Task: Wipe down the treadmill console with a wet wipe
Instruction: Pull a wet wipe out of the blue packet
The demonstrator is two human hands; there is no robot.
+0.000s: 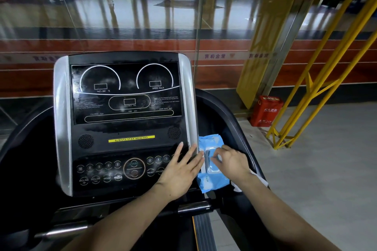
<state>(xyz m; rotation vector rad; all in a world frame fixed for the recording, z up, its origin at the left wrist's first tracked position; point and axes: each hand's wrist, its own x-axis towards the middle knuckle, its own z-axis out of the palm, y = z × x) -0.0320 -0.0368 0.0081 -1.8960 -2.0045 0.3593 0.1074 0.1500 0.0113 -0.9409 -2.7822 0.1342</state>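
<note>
The person's left hand [180,171] lies flat and released, fingers spread, steadying the edge of the blue wet wipe pack [212,164], which sits in the side tray just right of the treadmill console [126,124]. The right hand [229,162] pinches at the pack's white lid flap, though whether a wipe is already gripped cannot be told. The step would go best with the pack kept pinned while a single sheet is drawn straight up. The console's dark display looks smudged and dusty. Beyond a glass wall lies a glossy hall floor; yellow steel framing [318,79] and a red box [266,111] stand at right.
</note>
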